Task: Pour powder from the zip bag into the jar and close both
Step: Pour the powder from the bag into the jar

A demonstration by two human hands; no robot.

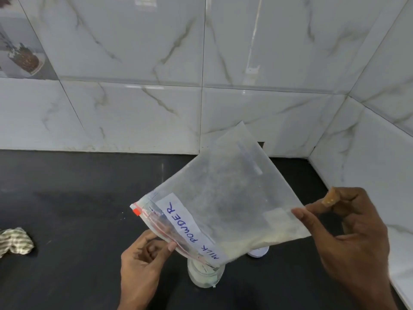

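Observation:
A clear zip bag (225, 195) with a white label reading MILK POWDER hangs tilted over the counter, zip edge down and to the left. A little pale powder lies along its lower edge. My left hand (143, 262) pinches the zip edge. My right hand (348, 238) holds the bag's lower right corner between thumb and fingers. Directly under the bag's low corner stands a small glass jar (204, 276), lidless, with white powder inside. A white lid (259, 251) lies on the counter behind the jar, partly hidden by the bag.
The black counter (78, 198) runs back to a white marble-tiled wall (156, 108), which also turns along the right side. A crumpled striped cloth (15, 241) lies at the left edge.

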